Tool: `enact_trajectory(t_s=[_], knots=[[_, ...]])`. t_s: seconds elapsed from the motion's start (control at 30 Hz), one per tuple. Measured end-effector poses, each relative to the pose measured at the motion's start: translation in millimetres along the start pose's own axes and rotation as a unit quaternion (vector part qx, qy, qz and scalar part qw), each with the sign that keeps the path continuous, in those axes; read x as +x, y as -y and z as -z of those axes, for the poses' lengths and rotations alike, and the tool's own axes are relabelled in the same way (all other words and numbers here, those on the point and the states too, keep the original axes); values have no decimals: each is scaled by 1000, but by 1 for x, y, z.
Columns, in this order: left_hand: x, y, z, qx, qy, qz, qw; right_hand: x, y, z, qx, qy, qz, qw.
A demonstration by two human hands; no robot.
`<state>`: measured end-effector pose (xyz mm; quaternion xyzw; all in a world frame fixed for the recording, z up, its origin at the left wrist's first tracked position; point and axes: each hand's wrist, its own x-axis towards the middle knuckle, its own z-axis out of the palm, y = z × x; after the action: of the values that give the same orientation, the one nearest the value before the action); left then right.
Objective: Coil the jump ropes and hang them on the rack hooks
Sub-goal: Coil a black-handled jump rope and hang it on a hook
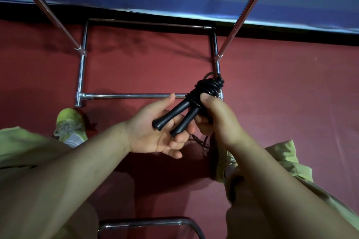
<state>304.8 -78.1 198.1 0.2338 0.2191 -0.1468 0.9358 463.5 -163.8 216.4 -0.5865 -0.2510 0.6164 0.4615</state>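
- My left hand (155, 134) lies palm-up, fingers loose, under the two handles (175, 117).
- My right hand (215, 120) grips the coiled rope (207, 88), just above the rack (136, 95) base bar.

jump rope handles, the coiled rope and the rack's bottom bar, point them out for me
jump rope handles (171, 114): head view, middle of the upper handle's grip
coiled rope (208, 85): head view, on the black loops
bottom bar (132, 95): head view, bare chrome mid-span
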Motion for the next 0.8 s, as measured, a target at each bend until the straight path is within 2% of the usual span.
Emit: enact_trajectory(t_s=[0.13,0.3,0.43,0.53,0.63,0.73,0.8], knots=[[-1,-3,-6,62,-125,-13,990,3,-2,-1,-101,3,-50,994],[8,1,-14,212,-308,-34,927,6,-8,-7,-206,-25,-94,974],[11,-1,-15,267,-361,-47,893,7,-6,-12,-203,-32,-105,973],[13,0,-7,366,-403,-65,836,6,-6,-11,-211,-23,-136,968],[10,3,-2,436,-411,-62,798,5,-9,-8,-223,-29,-178,958],[12,2,-4,514,-438,-46,736,4,-8,-6,-226,-46,-204,951],[14,0,-6,513,-444,-67,732,5,-7,-7,-209,-68,-198,955]])
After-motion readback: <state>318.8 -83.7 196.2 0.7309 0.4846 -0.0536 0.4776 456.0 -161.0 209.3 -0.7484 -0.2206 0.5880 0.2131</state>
